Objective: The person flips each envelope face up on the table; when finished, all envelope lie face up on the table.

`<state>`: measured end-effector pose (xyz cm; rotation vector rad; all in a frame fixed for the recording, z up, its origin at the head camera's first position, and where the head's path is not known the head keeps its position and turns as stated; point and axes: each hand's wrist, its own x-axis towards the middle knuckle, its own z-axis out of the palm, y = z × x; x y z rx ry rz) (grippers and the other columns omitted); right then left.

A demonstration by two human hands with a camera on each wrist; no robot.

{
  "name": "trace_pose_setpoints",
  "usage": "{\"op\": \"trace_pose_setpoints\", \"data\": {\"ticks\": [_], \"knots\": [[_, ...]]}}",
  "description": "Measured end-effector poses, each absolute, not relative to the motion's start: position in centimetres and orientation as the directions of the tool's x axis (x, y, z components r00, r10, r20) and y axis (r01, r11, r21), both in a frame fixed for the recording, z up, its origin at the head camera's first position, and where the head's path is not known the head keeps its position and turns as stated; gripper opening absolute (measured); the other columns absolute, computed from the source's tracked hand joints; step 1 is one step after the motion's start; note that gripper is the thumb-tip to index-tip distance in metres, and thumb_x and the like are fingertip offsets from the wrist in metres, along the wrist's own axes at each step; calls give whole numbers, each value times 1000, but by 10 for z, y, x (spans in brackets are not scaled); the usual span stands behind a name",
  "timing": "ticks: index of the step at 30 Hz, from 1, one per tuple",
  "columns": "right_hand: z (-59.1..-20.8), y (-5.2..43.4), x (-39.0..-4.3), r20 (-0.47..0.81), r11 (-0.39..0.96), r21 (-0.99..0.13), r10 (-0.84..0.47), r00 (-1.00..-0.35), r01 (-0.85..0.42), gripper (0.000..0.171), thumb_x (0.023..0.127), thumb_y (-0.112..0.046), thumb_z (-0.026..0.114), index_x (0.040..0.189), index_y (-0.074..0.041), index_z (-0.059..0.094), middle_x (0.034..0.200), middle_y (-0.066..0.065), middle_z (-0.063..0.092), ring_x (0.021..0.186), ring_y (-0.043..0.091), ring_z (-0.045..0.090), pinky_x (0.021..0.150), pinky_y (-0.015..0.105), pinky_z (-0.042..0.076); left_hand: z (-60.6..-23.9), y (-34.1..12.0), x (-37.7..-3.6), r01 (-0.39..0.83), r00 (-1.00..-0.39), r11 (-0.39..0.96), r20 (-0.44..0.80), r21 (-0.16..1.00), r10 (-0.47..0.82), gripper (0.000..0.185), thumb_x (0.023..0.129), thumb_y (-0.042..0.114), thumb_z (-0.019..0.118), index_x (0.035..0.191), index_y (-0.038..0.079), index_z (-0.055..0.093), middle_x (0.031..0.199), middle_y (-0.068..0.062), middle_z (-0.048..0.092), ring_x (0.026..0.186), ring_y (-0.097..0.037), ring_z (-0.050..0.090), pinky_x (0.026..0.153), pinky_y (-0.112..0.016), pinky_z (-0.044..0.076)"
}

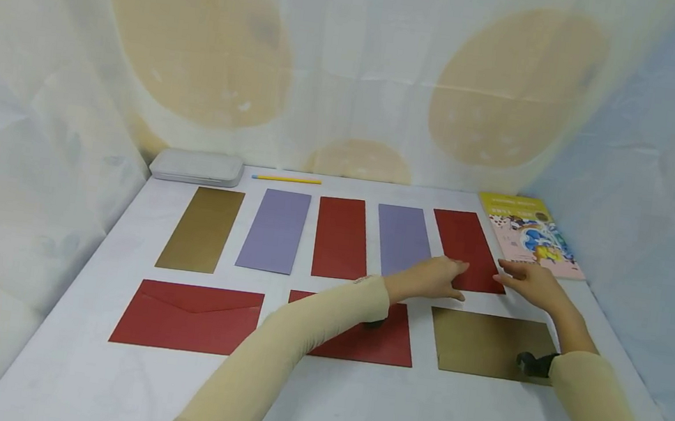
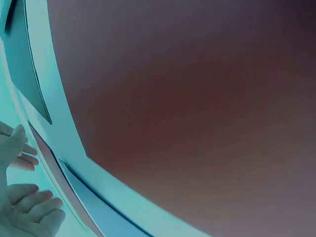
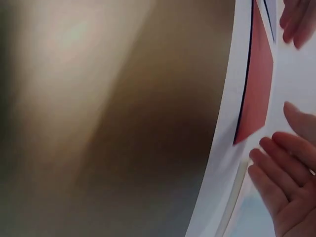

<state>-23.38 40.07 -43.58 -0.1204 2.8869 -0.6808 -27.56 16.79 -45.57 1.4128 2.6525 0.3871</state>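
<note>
Flat, holding nothing, our left hand and right hand flank the red envelope near the table's far right corner; uneven pressure could skew it.

Head view: bright, even, diffuse light; shadows under the sleeves faint and soft. Wide-angle bowing of the white table toward the edges. Left wrist view: strong cyan cast, close red envelope blurred. Right wrist view: gold envelope out of focus, pale glare patch upper left, dark falloff below.
</note>
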Motion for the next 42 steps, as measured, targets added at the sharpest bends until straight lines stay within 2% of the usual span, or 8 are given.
{"op": "trace_pose_setpoints", "data": {"ticks": [6, 12, 22, 32, 36, 39, 40, 42], "knots": [[-437, 392, -245, -158, 893, -448, -115, -981, -33, 69, 96, -40, 58, 138, 12, 40, 132, 38, 44, 121, 55, 42, 92, 64, 40, -460, 178, -276, 759, -630, 619, -12, 200, 776, 77, 89, 45, 67, 146, 2, 39, 147, -9, 42, 135, -13, 40, 104, -17, 33], [-441, 385, -248, -149, 883, -468, -109, -983, -27, 68, 96, -37, 58, 139, 13, 38, 133, 39, 43, 120, 55, 43, 92, 63, 41, -463, 177, -274, 726, -665, 652, -18, 218, 747, 77, 89, 44, 68, 146, 1, 39, 147, -11, 43, 134, -14, 41, 104, -18, 34], [-443, 386, -245, -150, 853, -521, -46, -988, 39, 71, 96, -43, 57, 143, 6, 38, 139, 35, 38, 126, 55, 36, 94, 66, 38, -464, 177, -272, 700, -681, 668, -44, 252, 731, 75, 89, 43, 67, 146, 2, 39, 146, -9, 43, 132, -13, 43, 102, -17, 35], [-444, 399, -237, -170, 737, -666, -3, -985, 113, 69, 98, -44, 53, 147, 1, 35, 146, 30, 34, 133, 50, 30, 101, 65, 31, -472, 187, -278, 689, -684, 670, -58, 278, 727, 78, 87, 44, 70, 146, 3, 39, 146, -8, 43, 132, -13, 43, 102, -18, 36], [-437, 401, -235, -192, 721, -676, 28, -981, 153, 74, 95, -53, 51, 148, -3, 35, 149, 30, 28, 136, 52, 21, 101, 68, 27, -460, 180, -268, 687, -685, 667, -48, 290, 727, 77, 89, 43, 68, 146, 1, 38, 147, -10, 42, 134, -13, 41, 103, -17, 33], [-431, 402, -234, -192, 685, -710, 35, -981, 163, 75, 95, -53, 51, 148, -3, 35, 151, 30, 25, 138, 52, 17, 102, 68, 25, -459, 178, -265, 682, -688, 663, -36, 309, 725, 80, 88, 43, 68, 147, 1, 35, 148, -12, 40, 134, -15, 39, 104, -17, 33], [-430, 402, -234, -192, 664, -729, 39, -981, 169, 75, 95, -54, 51, 147, -3, 36, 151, 28, 26, 138, 49, 19, 103, 67, 26, -459, 178, -265, 683, -688, 661, -30, 310, 725, 81, 88, 43, 69, 147, 0, 35, 148, -13, 40, 134, -16, 40, 103, -17, 34], [-428, 404, -235, -169, 612, -776, 33, -985, 153, 72, 96, -50, 52, 147, -1, 37, 151, 20, 34, 136, 32, 36, 106, 54, 33, -460, 178, -266, 678, -694, 666, -26, 311, 720, 82, 88, 44, 69, 148, 0, 34, 148, -14, 40, 134, -17, 41, 102, -18, 35]]}}
